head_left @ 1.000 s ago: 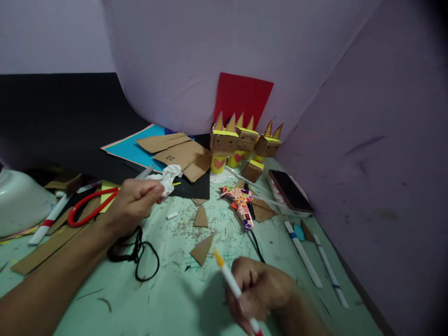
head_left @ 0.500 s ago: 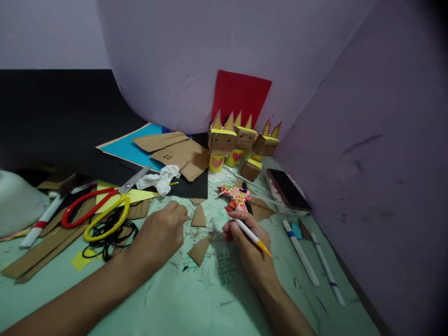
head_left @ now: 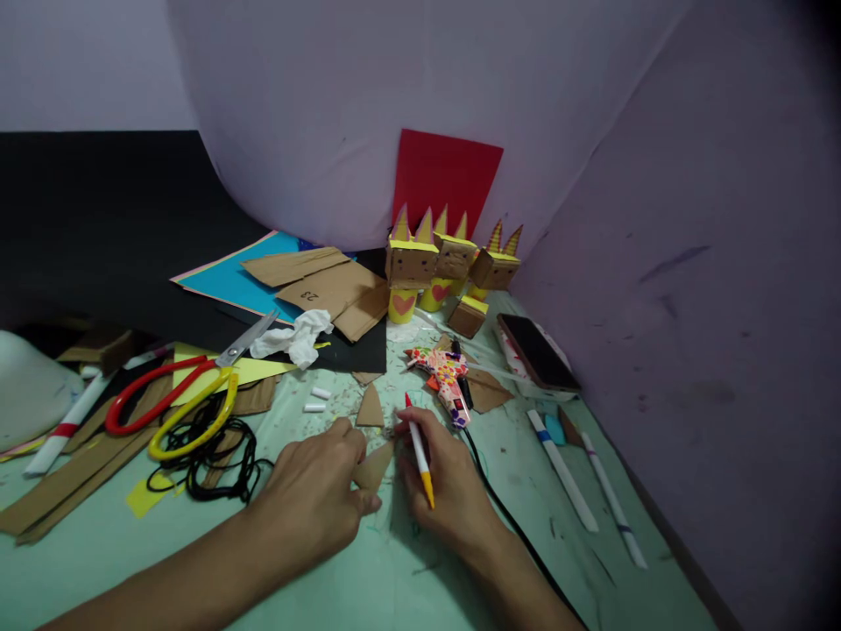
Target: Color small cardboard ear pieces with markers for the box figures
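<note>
cardboard triangle [head_left: 374, 466] partly hidden by left hand [head_left: 314, 501], thumb and fingers clamping it; right hand [head_left: 450, 495] just beside, wrapped around pen [head_left: 419, 449].

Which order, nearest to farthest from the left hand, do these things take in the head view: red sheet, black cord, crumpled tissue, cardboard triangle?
1. the cardboard triangle, touching the left hand on its right side
2. the black cord, just to its left
3. the crumpled tissue, further back
4. the red sheet, upright at the far back
</note>
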Tool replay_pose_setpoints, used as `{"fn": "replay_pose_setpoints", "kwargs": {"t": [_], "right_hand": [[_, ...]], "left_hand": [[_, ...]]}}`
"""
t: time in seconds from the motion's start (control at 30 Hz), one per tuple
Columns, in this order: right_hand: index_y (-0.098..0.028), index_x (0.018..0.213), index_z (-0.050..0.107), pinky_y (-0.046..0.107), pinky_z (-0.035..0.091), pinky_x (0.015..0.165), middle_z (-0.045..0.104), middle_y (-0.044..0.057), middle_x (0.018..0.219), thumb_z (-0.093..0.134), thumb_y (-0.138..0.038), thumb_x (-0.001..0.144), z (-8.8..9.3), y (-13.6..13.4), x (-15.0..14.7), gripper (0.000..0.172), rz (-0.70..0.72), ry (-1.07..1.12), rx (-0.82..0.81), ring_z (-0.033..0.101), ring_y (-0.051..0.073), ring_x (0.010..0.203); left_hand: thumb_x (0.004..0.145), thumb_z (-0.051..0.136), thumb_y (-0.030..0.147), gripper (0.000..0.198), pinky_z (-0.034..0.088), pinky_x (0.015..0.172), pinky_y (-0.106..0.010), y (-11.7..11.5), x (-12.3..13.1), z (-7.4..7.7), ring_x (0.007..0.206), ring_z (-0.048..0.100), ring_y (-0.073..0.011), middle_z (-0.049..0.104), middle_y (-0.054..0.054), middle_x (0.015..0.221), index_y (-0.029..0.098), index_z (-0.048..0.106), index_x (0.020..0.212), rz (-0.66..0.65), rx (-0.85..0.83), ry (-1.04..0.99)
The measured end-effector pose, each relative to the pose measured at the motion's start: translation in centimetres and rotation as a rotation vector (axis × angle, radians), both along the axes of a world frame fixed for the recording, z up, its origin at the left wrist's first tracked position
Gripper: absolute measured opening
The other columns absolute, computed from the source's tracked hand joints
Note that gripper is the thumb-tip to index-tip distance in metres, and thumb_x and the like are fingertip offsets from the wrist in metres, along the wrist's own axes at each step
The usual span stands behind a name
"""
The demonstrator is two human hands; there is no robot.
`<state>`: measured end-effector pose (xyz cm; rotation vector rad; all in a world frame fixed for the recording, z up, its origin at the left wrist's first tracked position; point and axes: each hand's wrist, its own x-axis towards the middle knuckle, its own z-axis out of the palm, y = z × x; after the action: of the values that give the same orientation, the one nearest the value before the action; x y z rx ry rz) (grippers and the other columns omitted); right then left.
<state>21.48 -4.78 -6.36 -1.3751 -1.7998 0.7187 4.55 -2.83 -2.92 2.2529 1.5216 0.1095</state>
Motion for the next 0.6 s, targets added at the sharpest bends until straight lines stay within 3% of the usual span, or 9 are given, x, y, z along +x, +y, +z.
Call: {"fn": "replay_pose_setpoints", "kwargs": {"t": [0.1,0.23,0.4,0.6], "right_hand": [[-0.020,0.110,0.046,0.033,0.046,0.075,0.064,0.007,0.095,0.051,-0.005,0.069,0.1,0.0,-0.1,0.044,0.024,0.109,-0.040,0.061,0.020,0.084],[-0.021,0.105,0.047,0.027,0.046,0.067,0.064,0.004,0.088,0.053,-0.009,0.071,0.4,0.0,-0.2,0.036,0.059,0.423,-0.166,0.060,0.016,0.075],[-0.019,0.098,0.050,0.023,0.045,0.061,0.065,0.001,0.078,0.060,-0.013,0.066,0.8,0.1,-0.5,0.034,-0.001,0.679,-0.328,0.059,0.013,0.067],[-0.021,0.109,0.055,0.030,0.047,0.075,0.068,0.007,0.099,0.062,-0.016,0.069,1.1,0.5,-0.3,0.041,-0.089,0.843,-0.263,0.064,0.017,0.083]], "left_hand": [[0.067,0.057,0.025,0.010,0.026,0.053,-0.027,0.2,0.1,-0.1,0.067,0.058,-0.0238,0.061,-0.002,0.071,0.024,0.052,0.075,0.013,-0.043,-0.074],[0.069,0.055,0.026,0.005,0.024,0.053,-0.025,0.5,0.2,0.1,0.064,0.055,-0.0203,0.061,0.000,0.068,0.023,0.050,0.069,0.034,-0.070,-0.154],[0.074,0.051,0.031,0.014,0.022,0.050,-0.024,0.7,0.3,-0.6,0.056,0.049,-0.0172,0.055,0.002,0.058,0.022,0.047,0.063,0.056,-0.117,-0.223],[0.074,0.048,0.023,0.008,0.029,0.052,-0.022,1.1,0.5,-1.1,0.056,0.044,-0.0130,0.049,0.005,0.059,0.021,0.044,0.067,0.092,-0.218,-0.568]]}}
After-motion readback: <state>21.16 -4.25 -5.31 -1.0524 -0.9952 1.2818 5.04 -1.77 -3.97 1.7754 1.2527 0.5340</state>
